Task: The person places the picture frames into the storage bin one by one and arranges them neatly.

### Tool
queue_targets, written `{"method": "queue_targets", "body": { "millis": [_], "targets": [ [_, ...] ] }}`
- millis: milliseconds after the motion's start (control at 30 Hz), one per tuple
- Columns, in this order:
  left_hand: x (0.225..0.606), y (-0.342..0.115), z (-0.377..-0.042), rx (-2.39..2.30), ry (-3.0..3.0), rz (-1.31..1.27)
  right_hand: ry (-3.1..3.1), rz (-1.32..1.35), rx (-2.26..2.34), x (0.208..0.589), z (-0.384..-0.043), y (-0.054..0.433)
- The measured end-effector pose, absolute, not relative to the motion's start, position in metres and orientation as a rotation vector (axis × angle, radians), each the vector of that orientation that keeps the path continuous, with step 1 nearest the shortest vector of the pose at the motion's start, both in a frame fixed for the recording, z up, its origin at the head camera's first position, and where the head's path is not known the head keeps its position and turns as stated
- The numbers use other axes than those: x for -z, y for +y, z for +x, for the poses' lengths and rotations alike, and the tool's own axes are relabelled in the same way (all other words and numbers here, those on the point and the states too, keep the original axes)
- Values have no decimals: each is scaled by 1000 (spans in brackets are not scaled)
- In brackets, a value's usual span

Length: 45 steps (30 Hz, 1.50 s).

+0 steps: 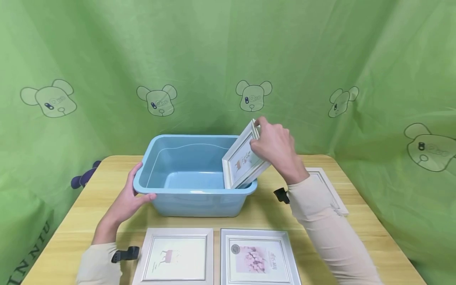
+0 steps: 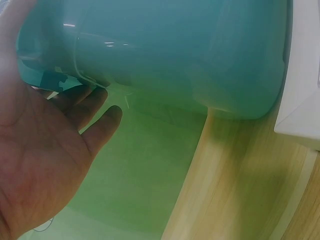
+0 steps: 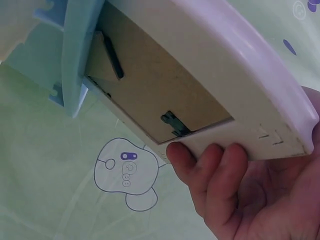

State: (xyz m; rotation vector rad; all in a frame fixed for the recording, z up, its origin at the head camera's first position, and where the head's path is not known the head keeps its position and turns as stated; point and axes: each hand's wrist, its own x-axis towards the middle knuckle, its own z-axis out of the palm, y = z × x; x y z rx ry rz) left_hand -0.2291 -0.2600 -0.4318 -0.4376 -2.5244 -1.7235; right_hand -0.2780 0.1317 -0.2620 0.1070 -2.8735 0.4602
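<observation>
A light blue plastic basin [image 1: 197, 204] stands on the wooden table. My left hand [image 1: 126, 202] holds its left end, thumb on the front rim and fingers round the side; in the left wrist view several fingers [image 2: 102, 131] show by the basin wall [image 2: 165, 55]. My right hand [image 1: 276, 146] grips the upper end of a white picture frame [image 1: 242, 160], which tilts with its lower end inside the basin's right side. In the right wrist view fingertips [image 3: 227, 165] press the picture frame's brown backing side [image 3: 165, 85], where dark clips show.
Two picture frames lie face up at the table's front: one with an animal drawing [image 1: 174, 257], one with pink flowers [image 1: 258, 259]. Another white frame [image 1: 329, 188] lies at right, partly behind the right sleeve. Green curtain [image 1: 203, 71] surrounds the table [image 1: 82, 229].
</observation>
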Motion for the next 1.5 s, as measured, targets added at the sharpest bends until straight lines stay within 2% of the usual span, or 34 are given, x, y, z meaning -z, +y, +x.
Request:
{"method": "queue_targets", "body": {
  "millis": [733, 1500],
  "targets": [
    [435, -258, -227, 1704, -2541, -425, -2979, 188, -498, 290, -293, 123],
    [432, -257, -229, 1716, -2536, -439, -3061, 155, -479, 310, -298, 112]
  ]
}}
